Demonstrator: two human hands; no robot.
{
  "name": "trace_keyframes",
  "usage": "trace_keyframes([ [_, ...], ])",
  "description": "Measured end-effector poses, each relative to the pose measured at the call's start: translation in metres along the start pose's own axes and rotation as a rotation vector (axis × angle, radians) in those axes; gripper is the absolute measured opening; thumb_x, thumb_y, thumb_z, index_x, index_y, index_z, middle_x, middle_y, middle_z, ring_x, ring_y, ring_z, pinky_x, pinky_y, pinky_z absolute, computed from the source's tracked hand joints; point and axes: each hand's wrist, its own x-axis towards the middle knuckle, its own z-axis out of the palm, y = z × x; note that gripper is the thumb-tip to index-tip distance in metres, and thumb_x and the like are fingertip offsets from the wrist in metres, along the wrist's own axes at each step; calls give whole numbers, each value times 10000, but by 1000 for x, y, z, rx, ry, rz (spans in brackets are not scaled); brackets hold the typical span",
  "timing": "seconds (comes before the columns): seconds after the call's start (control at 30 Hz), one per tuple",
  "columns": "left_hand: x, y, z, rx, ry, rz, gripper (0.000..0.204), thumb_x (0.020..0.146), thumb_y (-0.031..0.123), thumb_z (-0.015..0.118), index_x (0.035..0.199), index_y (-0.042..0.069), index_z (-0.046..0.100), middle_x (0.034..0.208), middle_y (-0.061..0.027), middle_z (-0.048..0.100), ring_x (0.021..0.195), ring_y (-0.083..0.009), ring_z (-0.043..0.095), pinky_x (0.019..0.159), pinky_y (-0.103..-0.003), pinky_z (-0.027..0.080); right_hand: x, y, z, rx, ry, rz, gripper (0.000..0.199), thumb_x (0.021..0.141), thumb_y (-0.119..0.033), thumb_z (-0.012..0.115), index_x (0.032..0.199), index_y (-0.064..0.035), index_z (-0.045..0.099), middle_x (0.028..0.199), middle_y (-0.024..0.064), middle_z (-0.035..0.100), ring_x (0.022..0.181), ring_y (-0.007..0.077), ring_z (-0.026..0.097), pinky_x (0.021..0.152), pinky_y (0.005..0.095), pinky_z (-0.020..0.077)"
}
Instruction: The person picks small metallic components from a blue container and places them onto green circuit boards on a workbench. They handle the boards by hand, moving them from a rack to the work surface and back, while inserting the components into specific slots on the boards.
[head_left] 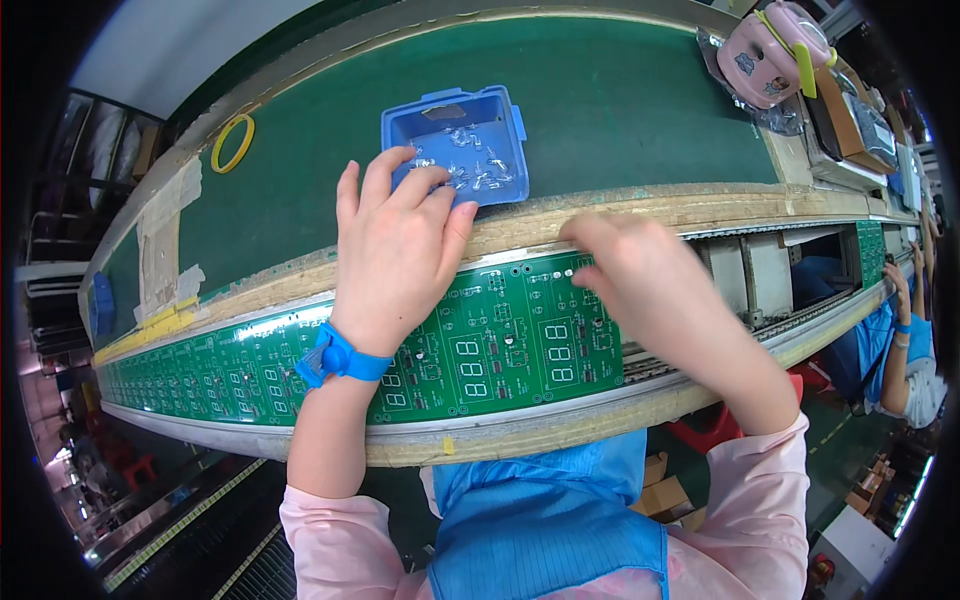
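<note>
My left hand [400, 245] reaches over the near edge of a blue plastic bin [518, 150], its fingers apart and slightly bent. Small clear parts with thin leads, which look like LEDs [490, 180], lie scattered in that bin. My right hand [645, 275] is over the right end of a green circuit board [520, 385], thumb and forefinger close together. Whatever they pinch is too small and blurred to make out. Two small white parts [563, 273] sit on the board beside those fingertips. White digit displays are marked along the board.
The boards lie in a rail [520, 420] along the wooden bench edge. A yellow tape ring [232, 143] lies on the green mat [300, 130]. At back right stands a pink container [770, 60]. Another person's hand [897, 290] touches a board far right.
</note>
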Motion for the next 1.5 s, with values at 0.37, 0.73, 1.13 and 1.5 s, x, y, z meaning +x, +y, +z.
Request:
trace_keyframes([
  [0.37,-1,-2,-3,-92,20,-14,198,886,161,595,955,11,704,1096,-93,621,1175,-307,486,1056,-527,288,101,-11,29,-351,178,-314,56,690,-118,658,679,-73,688,727,87,663,873,244,576,738,342,440],
  [0.73,-3,-10,-10,-384,357,-99,138,740,-41,715,868,8,695,907,-101,671,825,-251,647,738,-321,520,111,-11,34,-365,125,-316,31,688,-77,658,677,-66,685,692,111,666,857,277,604,736,370,461],
  [1.13,2,-19,-2,-67,150,-26,136,833,66,605,950,39,671,1076,-93,657,1180,-335,508,991,-474,374,116,-14,39,-399,111,-273,63,739,-56,644,771,-41,695,840,153,667,872,291,631,768,373,505],
  [1.5,4,-14,-3,43,15,-57,178,817,140,579,883,56,722,1048,-49,658,1186,-312,486,991,-485,341,44,-10,-1,381,24,-224,123,759,26,678,880,8,666,913,110,621,829,250,649,723,333,518],
])
